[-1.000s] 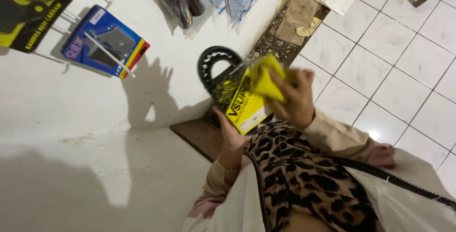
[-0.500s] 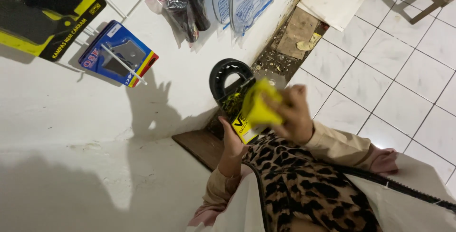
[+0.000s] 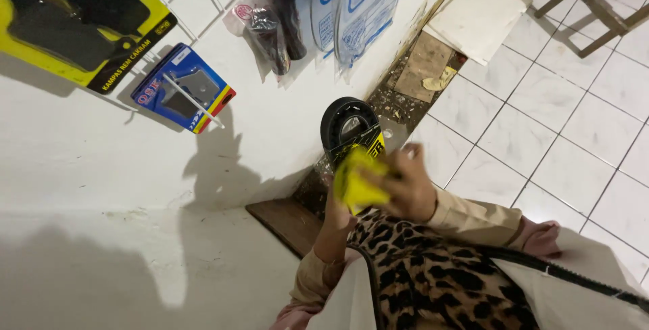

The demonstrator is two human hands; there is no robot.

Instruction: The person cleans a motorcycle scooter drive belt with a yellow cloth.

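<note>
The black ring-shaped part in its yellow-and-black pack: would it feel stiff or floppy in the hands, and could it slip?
The black ring-shaped part keeps a round outline above the pack, so it is probably stiff. The left hand grips from below while the right hand presses a yellow cloth on it, so it seems light. A glossy pack could slip.
</note>
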